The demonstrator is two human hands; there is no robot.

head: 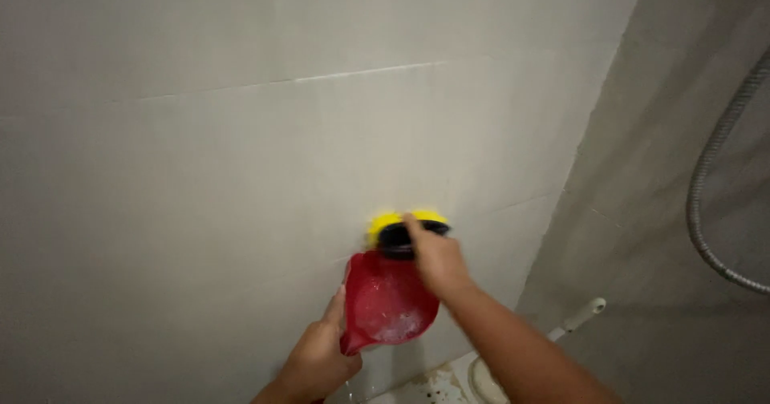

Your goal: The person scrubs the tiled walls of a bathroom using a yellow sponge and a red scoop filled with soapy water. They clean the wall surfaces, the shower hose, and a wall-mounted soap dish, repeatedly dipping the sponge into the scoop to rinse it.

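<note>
Nearest, the left hand (317, 360) gripped a red plastic scoop (389, 304) just beneath the yellow-bristled black scrub brush (405, 232), likely catching drips, while the right hand (437, 261) pressed that brush against the grey tiled wall (241, 171).

The scrub brush (409, 229) has bright yellow bristles around a black body. Just below it, at 6 o'clock, the scoop (389, 304) is deep red, with pale, whitish foam flecks on its inner face. The wall tiles (200, 171) are plain light grey with thin white grout lines. At 3 o'clock, the shower hose (706, 212) is silvery grey metal with a fine ribbed pattern.
</note>
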